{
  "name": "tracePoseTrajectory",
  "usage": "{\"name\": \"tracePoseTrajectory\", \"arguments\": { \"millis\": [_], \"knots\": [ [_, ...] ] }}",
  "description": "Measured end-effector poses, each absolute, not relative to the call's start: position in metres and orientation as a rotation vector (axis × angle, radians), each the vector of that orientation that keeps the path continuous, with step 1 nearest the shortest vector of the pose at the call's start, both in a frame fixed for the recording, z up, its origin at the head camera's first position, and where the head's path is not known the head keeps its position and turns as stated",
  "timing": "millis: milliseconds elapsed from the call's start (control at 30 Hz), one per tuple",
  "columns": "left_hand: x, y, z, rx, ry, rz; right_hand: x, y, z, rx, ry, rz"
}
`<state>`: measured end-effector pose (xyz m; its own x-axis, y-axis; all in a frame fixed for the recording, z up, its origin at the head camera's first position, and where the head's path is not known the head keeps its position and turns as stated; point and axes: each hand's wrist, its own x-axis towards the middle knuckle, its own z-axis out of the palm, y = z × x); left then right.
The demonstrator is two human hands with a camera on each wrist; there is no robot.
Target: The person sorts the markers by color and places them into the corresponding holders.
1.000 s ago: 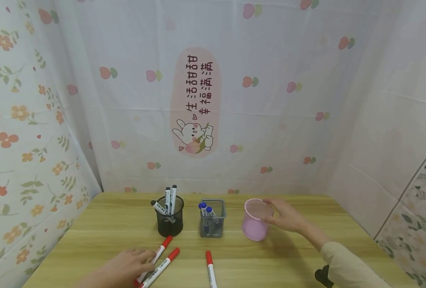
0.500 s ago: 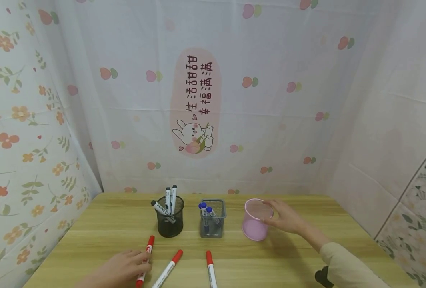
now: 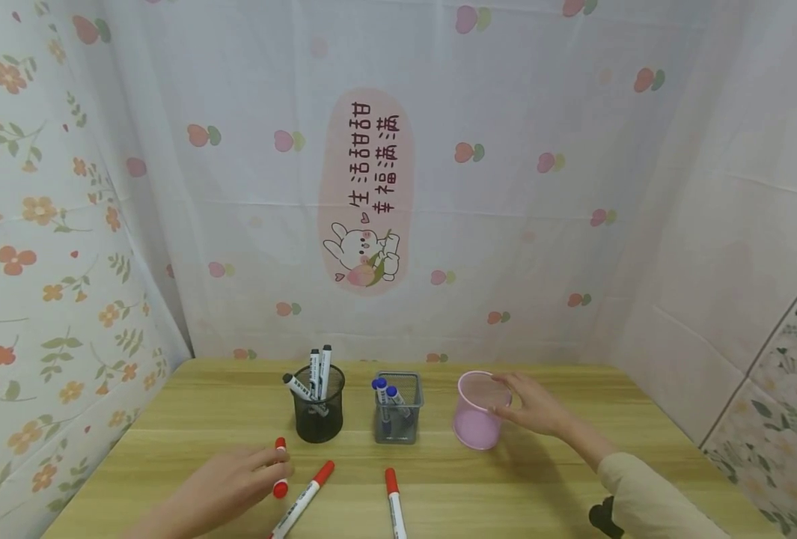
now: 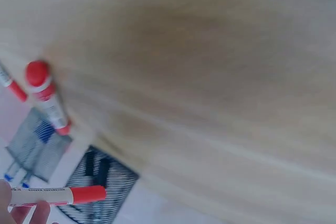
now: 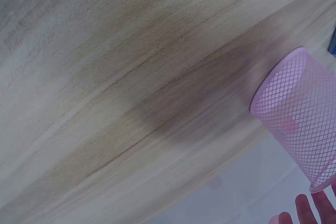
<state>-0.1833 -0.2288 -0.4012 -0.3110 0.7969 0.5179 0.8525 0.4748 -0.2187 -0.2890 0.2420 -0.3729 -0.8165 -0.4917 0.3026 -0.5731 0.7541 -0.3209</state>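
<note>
My left hand pinches a red-capped white marker, raised over the table's left part. The left wrist view shows this marker between thumb and fingers, its red cap sticking out. Beside that hand a second red marker lies slanted on the wood, and a third red marker lies further right. My right hand holds the pink mesh pen holder by its rim, thumb in front and fingers behind. The right wrist view shows fingertips at the holder's rim.
A round black mesh pen holder with several black-capped markers stands at the back left. Next to it is a square grey mesh holder with blue-capped markers. A dark object lies by the right sleeve. Patterned curtains enclose the table.
My left hand has separated one red marker from its neighbour, turned it and lifted it off the wood. The neighbouring marker shifted slightly. The right hand and pink pen holder stayed in place.
</note>
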Motion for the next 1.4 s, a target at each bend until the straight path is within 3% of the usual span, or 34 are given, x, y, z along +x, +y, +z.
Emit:
{"name": "tracePoseTrajectory", "arguments": {
  "millis": [800,1400],
  "knots": [
    [-0.172,-0.170,-0.359,-1.353,-2.123,-0.648,-0.287,0.241,-0.370,0.861,-2.756,0.597],
    [-0.189,-0.106,-0.331,-1.586,-2.034,-0.828,-0.288,0.241,-0.368,0.854,-2.757,0.568]
  ]
}}
